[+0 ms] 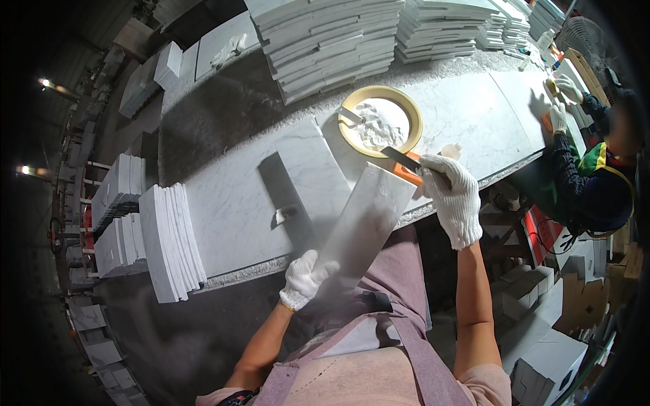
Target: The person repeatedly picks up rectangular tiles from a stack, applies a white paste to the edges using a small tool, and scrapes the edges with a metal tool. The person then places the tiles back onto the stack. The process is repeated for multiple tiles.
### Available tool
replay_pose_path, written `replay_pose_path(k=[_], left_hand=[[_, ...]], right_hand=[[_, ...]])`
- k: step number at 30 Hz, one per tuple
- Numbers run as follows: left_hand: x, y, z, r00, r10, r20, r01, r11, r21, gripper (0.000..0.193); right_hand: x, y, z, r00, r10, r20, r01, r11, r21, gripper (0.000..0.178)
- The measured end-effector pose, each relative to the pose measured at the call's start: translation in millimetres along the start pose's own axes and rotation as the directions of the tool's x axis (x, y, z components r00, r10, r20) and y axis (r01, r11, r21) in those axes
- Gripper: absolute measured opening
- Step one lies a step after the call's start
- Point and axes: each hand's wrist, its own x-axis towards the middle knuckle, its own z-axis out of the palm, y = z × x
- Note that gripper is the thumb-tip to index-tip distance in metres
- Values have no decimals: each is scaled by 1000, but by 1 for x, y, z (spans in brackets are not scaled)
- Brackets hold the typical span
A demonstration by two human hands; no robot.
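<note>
My left hand (308,279), in a white knit glove, is closed on the lower left edge of a long white marble tile (372,213). The tile is tilted up in front of my apron, its far end near the bench edge. My gloved right hand (452,199) grips a putty knife (401,159), its dark flat blade pointing left above the tile's far end. Just beyond stands a yellow bowl (417,127) of white powder or paste (389,128), with another flat blade (351,116) leaning inside. Something orange (407,172) lies beside the bowl, partly hidden by my right hand.
The bench holds large marble slabs (467,115) and a narrow strip (313,159) with a small scrap (286,215). Tall tile stacks (325,47) line the back; upright tiles (172,243) stand left. A co-worker (596,169) with gloved hands works at right.
</note>
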Motion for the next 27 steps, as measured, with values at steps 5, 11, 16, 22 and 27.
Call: replay_pose_path(k=[5,11,16,22,27], left_hand=[[0,-2,4,994,73,-84,-81,991,-104,50],[1,0,3,1000,-5,-18,3,993,-114,64],[0,1,3,1000,-8,-25,6,994,-105,60],[0,-3,5,1000,-5,-29,2,995,-103,57],[0,-11,9,999,3,-33,-9,982,-187,53]], right_hand=[[30,29,1,1000,10,-27,-16,974,-224,20],[72,51,20,993,-79,83,111,844,-524,19],[92,54,42,966,-32,258,210,679,-704,20],[55,48,25,968,-232,90,243,804,-542,37],[4,78,-6,909,-50,-413,-21,986,-167,42]])
